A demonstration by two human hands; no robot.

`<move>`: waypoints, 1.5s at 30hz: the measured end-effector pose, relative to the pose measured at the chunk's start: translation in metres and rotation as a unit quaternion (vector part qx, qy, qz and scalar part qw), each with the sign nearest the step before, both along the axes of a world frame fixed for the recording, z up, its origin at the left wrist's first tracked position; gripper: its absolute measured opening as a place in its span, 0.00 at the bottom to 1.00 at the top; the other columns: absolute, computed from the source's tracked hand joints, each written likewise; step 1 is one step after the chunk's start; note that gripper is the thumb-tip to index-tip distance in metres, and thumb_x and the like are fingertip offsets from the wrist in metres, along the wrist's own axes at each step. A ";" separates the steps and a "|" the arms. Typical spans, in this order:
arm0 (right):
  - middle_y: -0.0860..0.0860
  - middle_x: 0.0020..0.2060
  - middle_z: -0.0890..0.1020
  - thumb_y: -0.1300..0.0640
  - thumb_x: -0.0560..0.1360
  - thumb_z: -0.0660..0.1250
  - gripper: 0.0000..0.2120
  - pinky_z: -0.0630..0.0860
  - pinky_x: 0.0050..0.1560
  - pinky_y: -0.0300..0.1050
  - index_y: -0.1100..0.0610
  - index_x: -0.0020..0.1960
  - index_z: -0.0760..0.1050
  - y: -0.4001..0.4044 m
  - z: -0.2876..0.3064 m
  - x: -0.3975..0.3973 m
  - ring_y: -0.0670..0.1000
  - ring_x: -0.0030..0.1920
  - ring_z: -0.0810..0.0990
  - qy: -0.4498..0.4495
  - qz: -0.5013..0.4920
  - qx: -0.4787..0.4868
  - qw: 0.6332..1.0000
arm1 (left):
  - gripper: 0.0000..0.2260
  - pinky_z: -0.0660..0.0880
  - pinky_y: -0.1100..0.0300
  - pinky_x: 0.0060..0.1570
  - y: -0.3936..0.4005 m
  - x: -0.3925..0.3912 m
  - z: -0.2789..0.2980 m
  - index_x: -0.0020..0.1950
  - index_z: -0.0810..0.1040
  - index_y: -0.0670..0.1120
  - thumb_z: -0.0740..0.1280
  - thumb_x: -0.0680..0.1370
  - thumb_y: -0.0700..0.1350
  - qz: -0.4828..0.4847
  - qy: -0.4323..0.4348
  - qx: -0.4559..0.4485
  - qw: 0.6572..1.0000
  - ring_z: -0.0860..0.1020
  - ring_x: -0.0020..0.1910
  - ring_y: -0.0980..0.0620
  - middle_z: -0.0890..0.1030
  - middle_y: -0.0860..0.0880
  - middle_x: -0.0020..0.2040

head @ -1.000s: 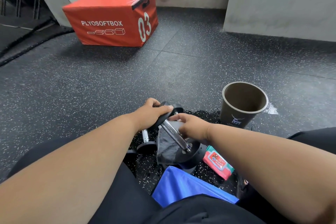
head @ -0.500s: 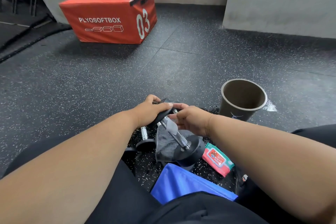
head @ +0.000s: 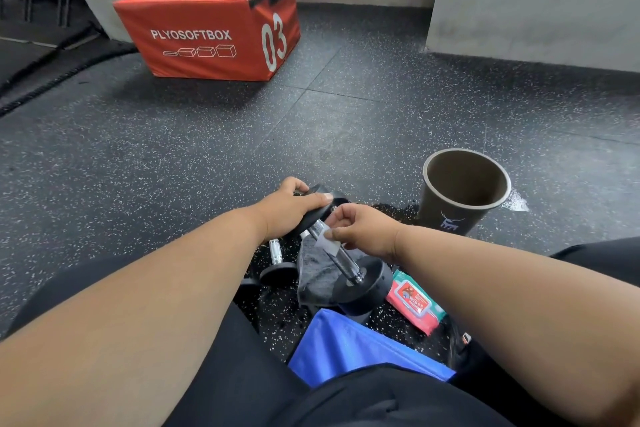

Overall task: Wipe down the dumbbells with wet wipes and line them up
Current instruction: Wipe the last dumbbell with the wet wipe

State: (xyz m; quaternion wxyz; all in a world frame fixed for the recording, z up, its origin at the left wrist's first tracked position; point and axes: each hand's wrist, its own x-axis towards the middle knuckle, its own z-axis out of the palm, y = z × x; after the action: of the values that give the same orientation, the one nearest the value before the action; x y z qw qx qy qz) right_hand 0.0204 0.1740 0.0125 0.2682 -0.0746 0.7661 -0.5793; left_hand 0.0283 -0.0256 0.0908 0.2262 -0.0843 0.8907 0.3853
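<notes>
Steel bar, rubber ends, low centre of frame: heavy dumbbell (head: 337, 253).
Your left hand (head: 294, 206) grips the top end, your right hand (head: 360, 230) pinches the soft wipe (head: 323, 267) against the bar. Wet knurling's probably slick, so hold the rubber.

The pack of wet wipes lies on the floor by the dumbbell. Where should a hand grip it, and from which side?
Probably by its long edges, from above on the right. The wet wipes pack lies flat, label up. Its left end sits close to the dumbbell head, and the blue bag is near, so those sides look crowded.
</notes>
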 end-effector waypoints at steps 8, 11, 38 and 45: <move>0.57 0.48 0.85 0.62 0.72 0.80 0.18 0.80 0.54 0.54 0.55 0.58 0.77 0.006 0.007 0.004 0.53 0.49 0.84 -0.077 0.010 -0.061 0.995 | 0.25 0.73 0.52 0.45 -0.001 0.000 -0.002 0.68 0.69 0.57 0.69 0.80 0.70 0.000 0.004 -0.002 1.000 0.81 0.48 0.47 0.83 0.46 0.56; 0.54 0.52 0.83 0.60 0.67 0.85 0.35 0.83 0.53 0.49 0.53 0.67 0.70 0.000 0.017 0.011 0.50 0.48 0.84 0.005 0.060 0.032 0.998 | 0.24 0.73 0.52 0.45 -0.002 0.000 -0.003 0.67 0.70 0.56 0.69 0.80 0.69 0.002 0.005 0.011 1.000 0.80 0.46 0.48 0.84 0.46 0.55; 0.50 0.40 0.82 0.64 0.77 0.63 0.12 0.76 0.45 0.41 0.56 0.51 0.84 -0.018 0.018 0.011 0.48 0.39 0.78 -0.143 -0.125 -0.189 0.964 | 0.24 0.74 0.52 0.45 -0.002 0.001 -0.003 0.65 0.71 0.54 0.69 0.80 0.69 0.015 0.009 0.018 1.000 0.81 0.46 0.47 0.85 0.45 0.55; 0.52 0.42 0.86 0.66 0.77 0.73 0.07 0.80 0.43 0.41 0.56 0.52 0.81 -0.016 0.013 0.012 0.48 0.40 0.83 -0.114 -0.090 -0.172 0.974 | 0.23 0.72 0.52 0.44 0.001 0.000 -0.006 0.64 0.72 0.56 0.71 0.79 0.69 0.019 0.020 0.015 0.999 0.81 0.47 0.48 0.84 0.47 0.55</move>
State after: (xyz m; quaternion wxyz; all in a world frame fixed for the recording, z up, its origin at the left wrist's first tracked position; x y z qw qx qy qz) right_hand 0.0321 0.1577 0.0251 0.2831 0.0163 0.6232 -0.7288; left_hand 0.0286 -0.0248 0.0852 0.2018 -0.0899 0.8873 0.4047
